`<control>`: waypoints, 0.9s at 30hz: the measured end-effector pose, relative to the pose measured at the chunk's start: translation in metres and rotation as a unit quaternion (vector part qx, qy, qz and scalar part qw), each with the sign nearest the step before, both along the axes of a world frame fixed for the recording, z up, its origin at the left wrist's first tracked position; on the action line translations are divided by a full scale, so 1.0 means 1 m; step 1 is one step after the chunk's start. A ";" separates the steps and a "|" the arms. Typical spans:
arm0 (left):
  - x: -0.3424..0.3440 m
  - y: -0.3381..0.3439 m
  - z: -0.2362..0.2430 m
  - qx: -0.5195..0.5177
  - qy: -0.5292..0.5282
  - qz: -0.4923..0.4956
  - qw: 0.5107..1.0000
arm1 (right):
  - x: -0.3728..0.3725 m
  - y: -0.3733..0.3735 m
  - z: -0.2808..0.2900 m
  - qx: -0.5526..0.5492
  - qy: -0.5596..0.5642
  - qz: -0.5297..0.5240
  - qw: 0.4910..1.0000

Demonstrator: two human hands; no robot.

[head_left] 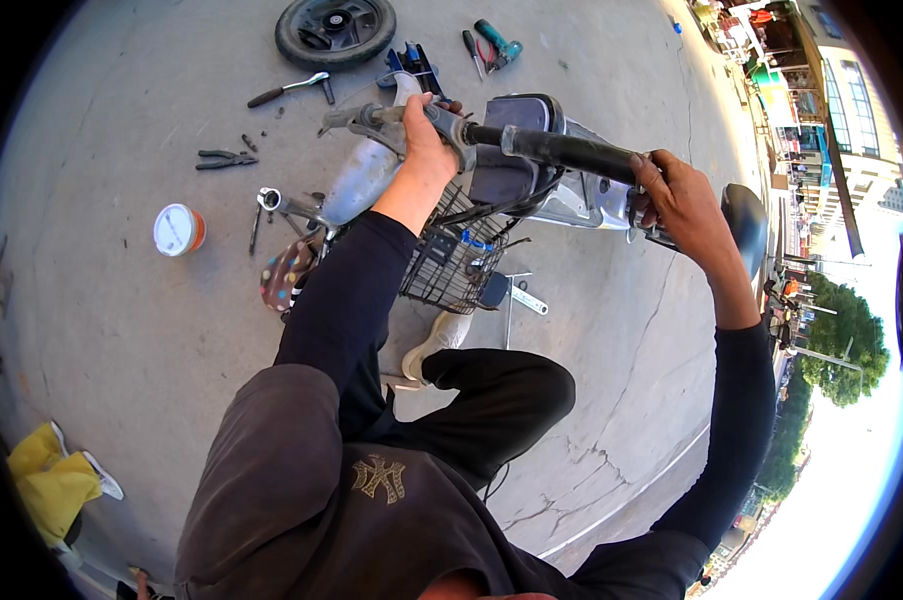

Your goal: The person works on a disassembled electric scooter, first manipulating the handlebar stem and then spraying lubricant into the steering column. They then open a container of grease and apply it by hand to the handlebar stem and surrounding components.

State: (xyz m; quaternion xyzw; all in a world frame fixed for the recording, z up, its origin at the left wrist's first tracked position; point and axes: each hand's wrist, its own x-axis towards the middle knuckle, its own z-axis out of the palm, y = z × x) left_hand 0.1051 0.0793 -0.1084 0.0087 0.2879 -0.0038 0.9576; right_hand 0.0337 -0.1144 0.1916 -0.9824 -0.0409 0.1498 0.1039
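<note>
The black tube (577, 152) lies crosswise, dipping slightly rightward; left hand (430, 142) clasps its grey bracket (461, 138), right hand (688, 203) its right end.

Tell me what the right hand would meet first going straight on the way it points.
Probably the black tube, since the right hand lies against its end; depth beyond it is unclear.

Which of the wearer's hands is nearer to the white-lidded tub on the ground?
Left. In the picture, the left hand on the grey metal part is up and right of the tub; the right hand on the black tube is much farther right.
</note>
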 end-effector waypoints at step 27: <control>0.007 0.003 0.000 0.027 0.028 0.012 0.999 | 0.013 -0.025 -0.005 -0.003 -0.014 0.125 0.992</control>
